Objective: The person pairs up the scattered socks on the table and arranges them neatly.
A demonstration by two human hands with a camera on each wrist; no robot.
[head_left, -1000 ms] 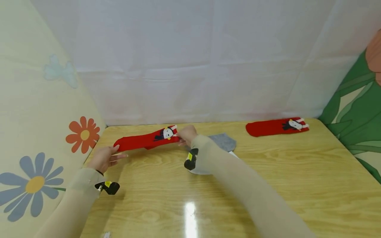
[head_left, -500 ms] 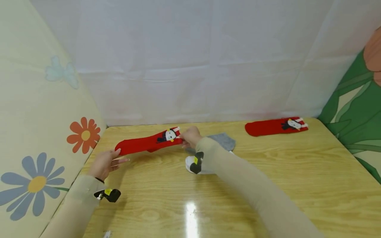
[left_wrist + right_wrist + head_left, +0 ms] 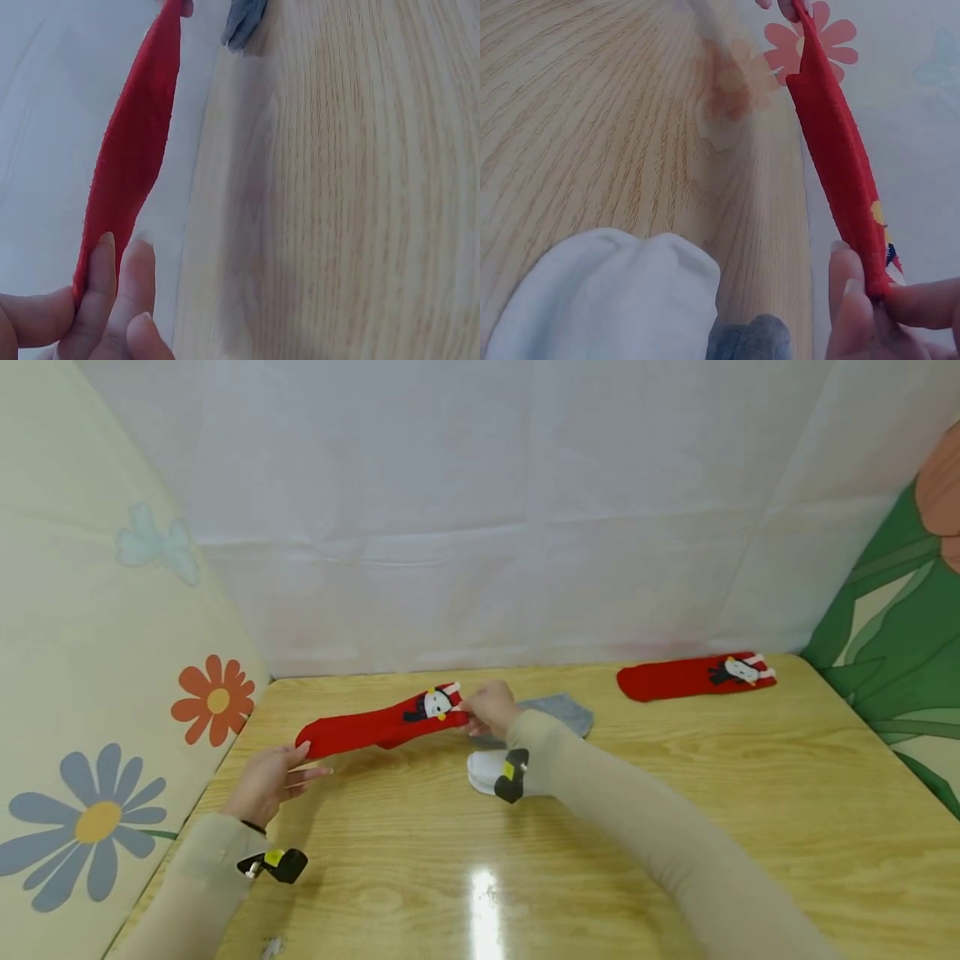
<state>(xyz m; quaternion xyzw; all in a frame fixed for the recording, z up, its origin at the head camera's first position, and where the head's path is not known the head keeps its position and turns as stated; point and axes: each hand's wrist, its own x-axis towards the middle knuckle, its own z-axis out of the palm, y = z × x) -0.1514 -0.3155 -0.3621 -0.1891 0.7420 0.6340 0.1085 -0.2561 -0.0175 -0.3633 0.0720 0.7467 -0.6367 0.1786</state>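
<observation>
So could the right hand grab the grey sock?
Probably yes: the grey sock lies close by with nothing seen lying on it, though the right hand pinches a red sock and would likely need to let go first.

Left red sock [image 3: 348,734], far right red sock [image 3: 663,681] — two. Grey cloth [image 3: 567,713]: one visible piece. White cloth [image 3: 483,768]: one visible bundle, layers uncountable. Left hand [image 3: 262,783], right hand [image 3: 492,708] — two. Wrist cameras [image 3: 287,866]: two. Table [image 3: 397,877]: one. Printed flowers [image 3: 97,822], left side: two, one blue, one red. Printed butterfly [image 3: 156,547], far left: one.
</observation>
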